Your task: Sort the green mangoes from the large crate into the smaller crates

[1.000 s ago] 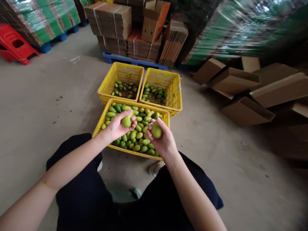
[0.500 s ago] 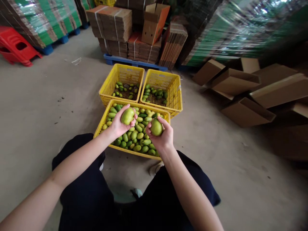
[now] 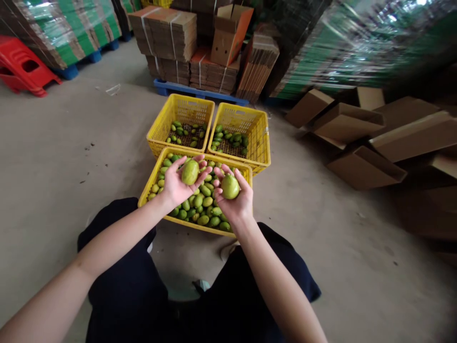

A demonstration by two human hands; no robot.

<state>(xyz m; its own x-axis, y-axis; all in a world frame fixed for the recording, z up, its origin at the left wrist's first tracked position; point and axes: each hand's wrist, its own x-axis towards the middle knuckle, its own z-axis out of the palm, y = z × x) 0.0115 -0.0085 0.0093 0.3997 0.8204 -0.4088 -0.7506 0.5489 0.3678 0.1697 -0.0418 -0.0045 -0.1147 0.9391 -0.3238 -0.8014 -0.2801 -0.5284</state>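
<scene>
A smooth yellowish-green oval fruit (image 3: pixel 190 172) rests in the upturned palm of my left hand (image 3: pixel 174 186), whose fingers are loosened around it. My right hand (image 3: pixel 238 207) cradles a rounder green fruit (image 3: pixel 230 186), its fingers also slackened and partly spread. I cannot tell the exact kind of fruit. Both hands hover above the near yellow crate (image 3: pixel 200 227), which holds many green and yellowish fruits (image 3: pixel 203 220). The hands and forearms hide part of its contents.
Two deeper yellow crates, a left one (image 3: pixel 153 141) and a right one (image 3: pixel 264 143), stand behind with several green fruits inside. Bundled flat cartons (image 3: pixel 167 35) sit on a blue pallet (image 3: pixel 164 89). Open cardboard boxes (image 3: pixel 364 164) lie at right; a red stool (image 3: pixel 26 66) is far left.
The fingers of both hands have loosened and spread, and the palms have turned further up. Each fruit has rolled slightly in its hand; the crates have stayed put.
</scene>
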